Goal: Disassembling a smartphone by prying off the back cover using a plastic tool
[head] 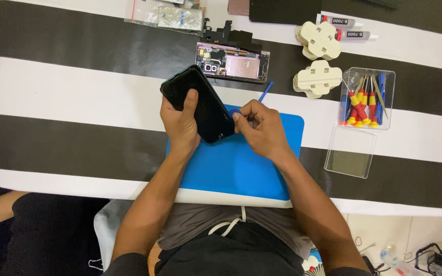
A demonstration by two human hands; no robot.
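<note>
Above the blue mat [262,168], the left hand [180,125] grips a black phone [198,102] slanting upper-left to lower-right, while the right hand [259,128] pinches a blue pick [235,112] at its lower corner.

Just one head cam here, looking pretty much straight down at the desk [78,92] from close above, lap at the bottom edge.

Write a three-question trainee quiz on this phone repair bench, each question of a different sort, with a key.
1. True or false: the left hand holds the black phone.
2. Which colour is the work mat? A green, B blue, C grey.
3. Fill in: the right hand presses a blue ____ against the phone's edge.

Key: 1 true. 2 B. 3 pry tool.
</note>
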